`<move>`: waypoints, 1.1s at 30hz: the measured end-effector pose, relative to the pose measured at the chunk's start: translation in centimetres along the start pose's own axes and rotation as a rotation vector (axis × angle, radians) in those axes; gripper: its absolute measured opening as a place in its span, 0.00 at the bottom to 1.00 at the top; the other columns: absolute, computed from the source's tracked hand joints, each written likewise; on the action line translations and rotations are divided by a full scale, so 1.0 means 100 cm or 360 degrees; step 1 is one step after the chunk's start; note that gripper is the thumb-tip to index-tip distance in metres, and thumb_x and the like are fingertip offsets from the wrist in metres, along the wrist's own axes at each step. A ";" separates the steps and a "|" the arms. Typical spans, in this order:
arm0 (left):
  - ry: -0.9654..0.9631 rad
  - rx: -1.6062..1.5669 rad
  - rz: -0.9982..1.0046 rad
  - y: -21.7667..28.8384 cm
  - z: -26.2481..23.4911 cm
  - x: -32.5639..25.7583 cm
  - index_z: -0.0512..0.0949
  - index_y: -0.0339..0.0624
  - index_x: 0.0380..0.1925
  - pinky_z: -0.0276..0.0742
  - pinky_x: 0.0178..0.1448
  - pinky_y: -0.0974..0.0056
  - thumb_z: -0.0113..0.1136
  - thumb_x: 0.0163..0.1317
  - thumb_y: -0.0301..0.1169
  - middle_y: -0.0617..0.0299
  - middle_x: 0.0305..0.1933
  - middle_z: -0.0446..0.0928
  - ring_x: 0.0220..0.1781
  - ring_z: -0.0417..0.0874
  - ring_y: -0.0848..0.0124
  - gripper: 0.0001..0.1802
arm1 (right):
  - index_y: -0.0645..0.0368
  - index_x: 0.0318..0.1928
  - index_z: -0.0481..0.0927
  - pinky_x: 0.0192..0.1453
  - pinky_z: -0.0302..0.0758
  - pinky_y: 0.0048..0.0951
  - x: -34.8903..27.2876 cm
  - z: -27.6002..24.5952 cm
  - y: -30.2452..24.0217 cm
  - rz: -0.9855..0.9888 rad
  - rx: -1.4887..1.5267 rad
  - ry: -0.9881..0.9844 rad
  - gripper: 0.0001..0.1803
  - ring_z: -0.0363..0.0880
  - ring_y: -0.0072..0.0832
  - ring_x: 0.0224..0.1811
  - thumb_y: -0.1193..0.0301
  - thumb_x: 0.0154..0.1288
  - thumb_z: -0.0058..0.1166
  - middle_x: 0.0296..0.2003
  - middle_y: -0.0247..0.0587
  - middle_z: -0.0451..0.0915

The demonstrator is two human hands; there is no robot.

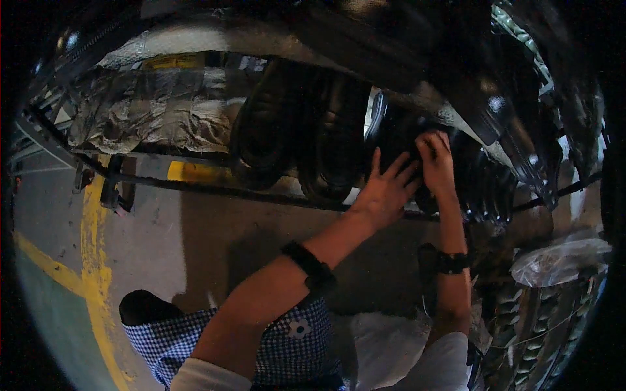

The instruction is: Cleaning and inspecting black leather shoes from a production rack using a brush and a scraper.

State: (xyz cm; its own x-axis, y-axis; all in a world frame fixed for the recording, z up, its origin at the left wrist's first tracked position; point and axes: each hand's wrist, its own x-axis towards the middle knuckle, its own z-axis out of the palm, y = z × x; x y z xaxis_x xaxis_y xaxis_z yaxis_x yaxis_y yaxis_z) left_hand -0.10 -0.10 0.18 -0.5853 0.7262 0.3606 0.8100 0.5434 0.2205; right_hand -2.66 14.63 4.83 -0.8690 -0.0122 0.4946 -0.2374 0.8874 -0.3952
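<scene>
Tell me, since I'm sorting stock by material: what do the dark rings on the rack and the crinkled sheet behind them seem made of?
The rings look like black rubber, matte with dull highlights, likely tyres. The crinkled sheet looks like shiny plastic wrap or foil: creased, reflective.

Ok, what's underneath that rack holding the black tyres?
Under the rack of tyres lies grey concrete floor with a yellow painted line. Both hands, left and right, rest on a tyre. The floor further right is hidden by arms and shadow.
</scene>
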 end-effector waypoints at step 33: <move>0.0552 0.0081 -0.0357 -0.049 -0.020 -0.096 0.63 0.43 0.55 0.52 0.64 0.46 0.58 0.48 0.39 0.58 0.64 0.55 0.67 0.50 0.57 0.32 | 0.63 0.35 0.76 0.37 0.70 0.40 0.058 0.076 -0.121 -0.0467 -0.0568 -0.0068 0.13 0.75 0.48 0.31 0.65 0.57 0.49 0.27 0.52 0.77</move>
State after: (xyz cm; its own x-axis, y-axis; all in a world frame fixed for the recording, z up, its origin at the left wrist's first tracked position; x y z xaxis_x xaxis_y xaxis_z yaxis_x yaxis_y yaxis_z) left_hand 1.61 -10.54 -2.53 -0.6936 0.4071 0.5943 0.6557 0.6985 0.2866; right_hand -8.15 0.33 6.64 -0.8063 -0.2991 0.5103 -0.3182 0.9466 0.0519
